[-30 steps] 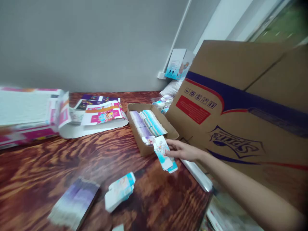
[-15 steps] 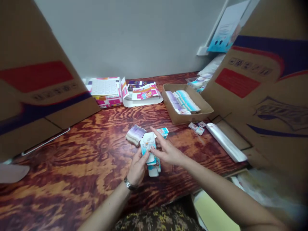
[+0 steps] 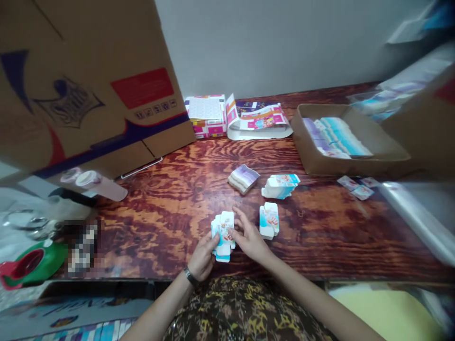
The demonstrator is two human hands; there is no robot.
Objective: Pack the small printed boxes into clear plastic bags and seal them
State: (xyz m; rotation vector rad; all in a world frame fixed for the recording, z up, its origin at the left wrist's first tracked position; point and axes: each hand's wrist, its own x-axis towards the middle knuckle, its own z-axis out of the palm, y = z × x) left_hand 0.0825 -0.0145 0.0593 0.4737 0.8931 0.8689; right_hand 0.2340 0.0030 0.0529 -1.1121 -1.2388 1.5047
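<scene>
Because folded paperboard cartons feel light and stiff yet crease easily, the teal-and-white carton stack [image 3: 223,236] at 12 o'clock above the varnished wood table [image 3: 159,246] is best taken by its edges, as the left hand [image 3: 203,257] and right hand [image 3: 249,236] grip it narrowly from either side.

Both bare forearms come up from the bottom of the view and angle inward, the left forearm [image 3: 156,310] and the right forearm [image 3: 305,296] converging in front of the body. The hands meet above the red-brown wood-grain table [image 3: 149,251], closer to its front edge than its back edge. The left hand [image 3: 203,256] sits lower, its fingers [image 3: 213,240] curled up and inward, with a metal wristwatch [image 3: 191,276] around the wrist. The right hand [image 3: 249,238] is just beside it, angled down and inward, its fingers [image 3: 237,219] spread toward the left hand.
</scene>
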